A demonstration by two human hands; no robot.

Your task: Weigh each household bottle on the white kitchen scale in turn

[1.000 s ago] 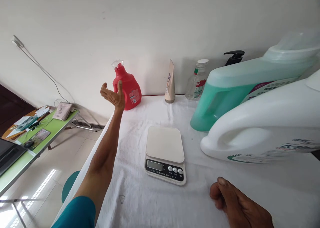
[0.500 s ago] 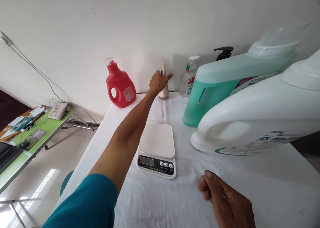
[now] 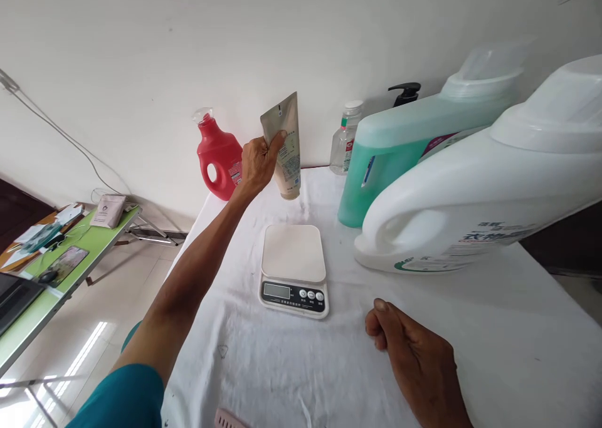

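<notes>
My left hand (image 3: 258,163) grips a beige squeeze tube (image 3: 288,155) by its flat upper end, cap pointing down. The tube hangs in the air above the far side of the table, just beyond a white kitchen scale (image 3: 293,269) with a dark display and three buttons. My right hand (image 3: 414,356) rests on the white tablecloth (image 3: 498,346) to the right of the scale, fingers curled, holding nothing.
A red detergent bottle (image 3: 216,158) stands by the wall. A clear bottle (image 3: 344,141), a black pump dispenser (image 3: 403,93), a green jug (image 3: 404,143) and a big white jug (image 3: 489,190) crowd the right. A green side table (image 3: 61,265) with clutter stands at the left.
My left hand moved from near the red bottle to the tube by the wall, took hold of it and lifted it toward the scale. The right hand stayed put.
</notes>
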